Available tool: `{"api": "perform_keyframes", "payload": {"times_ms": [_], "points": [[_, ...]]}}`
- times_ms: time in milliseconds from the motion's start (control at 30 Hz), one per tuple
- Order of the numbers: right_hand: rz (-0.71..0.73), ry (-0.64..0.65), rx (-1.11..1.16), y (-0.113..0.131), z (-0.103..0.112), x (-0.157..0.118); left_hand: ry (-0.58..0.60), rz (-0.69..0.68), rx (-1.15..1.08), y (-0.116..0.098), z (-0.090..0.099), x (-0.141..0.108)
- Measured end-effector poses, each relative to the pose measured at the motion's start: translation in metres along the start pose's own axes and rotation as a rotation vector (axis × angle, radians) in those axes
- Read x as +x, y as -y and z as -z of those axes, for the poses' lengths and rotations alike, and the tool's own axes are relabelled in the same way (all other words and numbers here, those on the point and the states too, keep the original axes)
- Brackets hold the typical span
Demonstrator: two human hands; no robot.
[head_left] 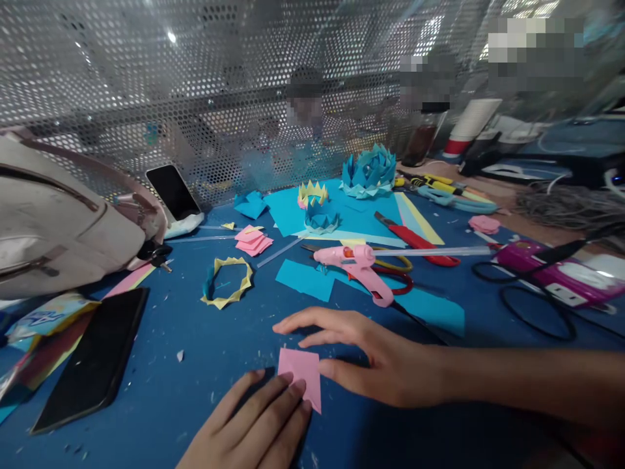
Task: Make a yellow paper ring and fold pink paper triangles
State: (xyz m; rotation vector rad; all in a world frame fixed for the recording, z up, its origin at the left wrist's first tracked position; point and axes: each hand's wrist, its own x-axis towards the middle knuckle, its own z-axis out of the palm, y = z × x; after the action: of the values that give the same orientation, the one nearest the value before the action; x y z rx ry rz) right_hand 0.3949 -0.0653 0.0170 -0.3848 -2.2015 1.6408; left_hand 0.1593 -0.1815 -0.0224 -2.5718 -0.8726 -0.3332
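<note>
A small pink paper square [303, 370] lies on the blue table in front of me. My left hand [258, 423] lies with spread fingers over its lower left part, fingertips on the paper. Just above and to the right is my right hand [375, 355], fingers apart and holding nothing, its thumb by the paper's right edge. Beyond it rests a pink glue gun [359, 266] with a clear stick in its back. A ring of folded yellow paper [222, 303] with a blue piece sits further left.
A black tablet-like slab [95, 365], a pale bag [63, 228] and a phone [173, 192] are left. Blue paper flowers [370, 170], red-handled scissors [422, 247] and pink slips [252, 241] lie behind. Right, a purple power strip [556, 270] trails black cable.
</note>
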Motion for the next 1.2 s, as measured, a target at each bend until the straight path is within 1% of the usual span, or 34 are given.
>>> {"api": "perform_keyframes", "payload": {"times_ms": [67, 133, 233, 333, 433, 533, 633, 733, 767, 833, 867, 933, 1033, 1200], "points": [[-0.071, 0.044, 0.172, 0.009, 0.005, -0.001, 0.011, 0.000, 0.000, 0.000, 0.000, -0.001], [-0.134, 0.076, 0.297, 0.013, 0.010, 0.000, 0.006, 0.008, -0.011, 0.000, 0.000, -0.001], [-0.224, 0.110, 0.499, 0.009, 0.016, 0.002, -0.025, 0.032, -0.030, -0.001, -0.001, 0.001], [-0.309, 0.075, 0.655, 0.002, 0.019, 0.004, -0.047, 0.049, -0.047, -0.003, 0.000, 0.004], [-0.283, 0.052, 0.646, 0.003, 0.023, 0.004, -0.055, 0.059, -0.059, -0.003, 0.002, 0.005], [-0.300, 0.095, 0.616, 0.010, 0.028, 0.003, -0.047, 0.071, -0.070, -0.003, 0.004, 0.005], [-0.303, 0.120, 0.661, 0.013, 0.030, 0.003, -0.047, 0.077, -0.084, -0.005, 0.001, 0.005], [-0.304, 0.114, 0.735, 0.011, 0.029, 0.003, -0.131, 0.131, -0.117, -0.010, -0.009, 0.004], [-0.311, 0.111, 0.749, 0.010, 0.029, 0.003, -0.248, 0.159, -0.118, -0.012, -0.013, 0.003], [-0.317, 0.107, 0.749, 0.009, 0.028, 0.003, -0.277, 0.169, -0.126, -0.016, -0.020, 0.002], [-0.314, 0.100, 0.734, 0.010, 0.027, 0.002, -0.283, 0.171, -0.126, -0.017, -0.022, 0.002], [-0.301, 0.083, 0.685, 0.012, 0.027, 0.002, -0.259, 0.171, -0.129, -0.017, -0.024, 0.001], [-0.289, 0.077, 0.634, 0.014, 0.028, 0.002, -0.252, 0.172, -0.129, -0.017, -0.022, 0.001], [-0.314, 0.105, 0.691, 0.012, 0.030, 0.003, -0.234, 0.164, -0.121, -0.016, -0.016, 0.004]]}}
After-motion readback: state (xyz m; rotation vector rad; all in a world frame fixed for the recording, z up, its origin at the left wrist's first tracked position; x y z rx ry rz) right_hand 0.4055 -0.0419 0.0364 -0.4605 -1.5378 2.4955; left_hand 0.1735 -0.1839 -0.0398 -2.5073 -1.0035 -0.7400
